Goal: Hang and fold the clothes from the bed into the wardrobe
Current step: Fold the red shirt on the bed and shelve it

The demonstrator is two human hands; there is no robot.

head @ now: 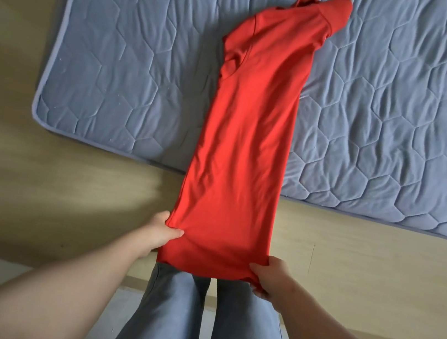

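both hands outstretched, left (164, 228) and right (270, 278) pinching red shirt (248, 132) hem corners

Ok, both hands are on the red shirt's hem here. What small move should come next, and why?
Probably carry the hem forward onto the collar end, folding the shirt in half. It lies as a narrow strip, collar end on the mattress, lower part off its edge, and the left hand and right hand each pinch a hem corner.
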